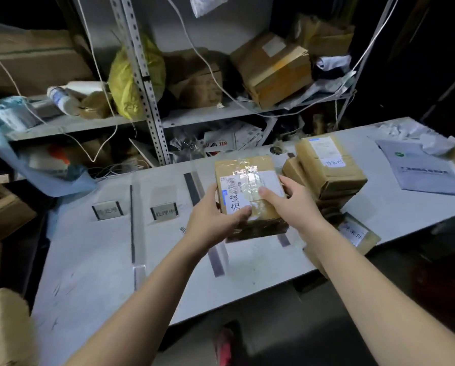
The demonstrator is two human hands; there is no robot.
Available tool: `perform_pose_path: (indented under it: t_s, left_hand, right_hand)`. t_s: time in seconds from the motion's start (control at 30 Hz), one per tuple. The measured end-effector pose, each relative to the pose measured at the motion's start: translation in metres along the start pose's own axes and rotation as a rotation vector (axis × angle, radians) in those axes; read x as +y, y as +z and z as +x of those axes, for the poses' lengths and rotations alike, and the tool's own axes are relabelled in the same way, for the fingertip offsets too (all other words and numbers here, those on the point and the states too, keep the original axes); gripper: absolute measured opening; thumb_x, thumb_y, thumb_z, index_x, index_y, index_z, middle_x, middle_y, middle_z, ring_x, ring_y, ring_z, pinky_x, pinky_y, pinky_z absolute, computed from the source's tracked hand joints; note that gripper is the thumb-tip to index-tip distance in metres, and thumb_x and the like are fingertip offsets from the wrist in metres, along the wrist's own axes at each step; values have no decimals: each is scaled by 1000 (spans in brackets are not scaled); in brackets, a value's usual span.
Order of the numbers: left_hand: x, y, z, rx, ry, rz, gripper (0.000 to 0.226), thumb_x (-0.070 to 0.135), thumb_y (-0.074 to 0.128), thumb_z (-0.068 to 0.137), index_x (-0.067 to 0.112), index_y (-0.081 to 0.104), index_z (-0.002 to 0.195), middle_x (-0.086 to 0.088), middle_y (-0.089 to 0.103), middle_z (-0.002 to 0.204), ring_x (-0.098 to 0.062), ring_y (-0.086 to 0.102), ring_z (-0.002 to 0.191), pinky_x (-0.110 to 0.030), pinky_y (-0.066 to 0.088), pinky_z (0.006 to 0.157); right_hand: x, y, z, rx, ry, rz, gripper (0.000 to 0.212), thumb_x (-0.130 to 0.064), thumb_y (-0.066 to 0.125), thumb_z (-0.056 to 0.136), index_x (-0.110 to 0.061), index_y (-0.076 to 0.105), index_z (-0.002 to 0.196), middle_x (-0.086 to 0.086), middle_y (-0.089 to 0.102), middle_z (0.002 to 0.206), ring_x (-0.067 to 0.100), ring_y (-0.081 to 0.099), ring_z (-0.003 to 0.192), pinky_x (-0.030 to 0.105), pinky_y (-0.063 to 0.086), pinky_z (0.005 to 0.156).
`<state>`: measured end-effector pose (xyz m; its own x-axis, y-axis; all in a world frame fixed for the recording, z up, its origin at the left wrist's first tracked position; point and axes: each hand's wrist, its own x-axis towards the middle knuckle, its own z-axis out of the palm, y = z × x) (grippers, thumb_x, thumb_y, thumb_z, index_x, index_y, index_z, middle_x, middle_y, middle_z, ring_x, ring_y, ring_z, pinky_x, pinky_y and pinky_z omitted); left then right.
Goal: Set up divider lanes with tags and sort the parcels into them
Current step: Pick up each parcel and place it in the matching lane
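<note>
Both the left hand (216,220) and right hand (292,204) grip a brown taped cardboard parcel (247,191) with a white handwritten label, held above the white table (89,260) between clear dividers (139,233).

You hold a brown taped parcel (250,196) level above the tabletop (89,260), its white label handwritten 完成, with your left hand (216,220) and right hand (292,204) gripping its near corners. At its 2 o'clock stands a parcel stack (326,170). At its 9 o'clock, a near tag (165,211) and a far tag (107,210) stand upright on either side of a clear divider strip (132,223).
</note>
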<state>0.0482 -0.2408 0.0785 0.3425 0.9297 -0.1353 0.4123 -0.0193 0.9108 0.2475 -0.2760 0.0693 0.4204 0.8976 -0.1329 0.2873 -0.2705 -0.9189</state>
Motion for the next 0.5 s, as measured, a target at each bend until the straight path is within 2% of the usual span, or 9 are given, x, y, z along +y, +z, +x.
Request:
perform_pose_path:
  t_s: [0.07, 0.13, 0.27, 0.4, 0.5]
  left_hand:
    - [-9, 10, 34, -12, -61, -31, 76, 46, 90, 66, 37, 51, 131, 12, 71, 112, -12, 70, 100, -41, 61, 86]
    - [-20, 22, 65, -14, -110, -58, 72, 42, 91, 60, 35, 55, 121, 11, 73, 107, -12, 71, 96, -43, 62, 84]
    - [-35, 48, 110, -54, -200, -46, 61, 23, 87, 69, 31, 49, 116, 6, 70, 107, -16, 70, 94, -43, 62, 83]
    - [-55, 70, 141, -90, -290, 45, 73, 32, 84, 64, 19, 47, 125, 0, 65, 114, -23, 67, 101, -46, 61, 85]
    - [-75, 85, 158, -89, -356, 94, 86, 41, 78, 53, 20, 42, 128, -6, 62, 119, -27, 66, 104, -47, 61, 84]
  right_hand:
    - [11, -3, 30, 4, 13, -51, 61, -64, 73, 73, -42, 63, 129, -22, 71, 115, 7, 68, 108, 41, 58, 93]
    - [24, -2, 58, -22, 43, -92, 57, -57, 74, 78, -38, 63, 130, -23, 70, 115, 6, 66, 110, 40, 56, 96]
    - [51, 2, 101, -79, 103, -179, 51, -53, 73, 81, -37, 62, 128, -20, 69, 117, 7, 65, 110, 42, 56, 98]
    - [81, 9, 130, -146, 144, -183, 56, -44, 81, 78, -36, 62, 130, -18, 71, 119, 5, 66, 110, 40, 56, 98]
    - [97, 15, 145, -196, 163, -209, 63, -38, 87, 74, -34, 61, 131, -17, 70, 119, 5, 65, 110, 37, 55, 98]
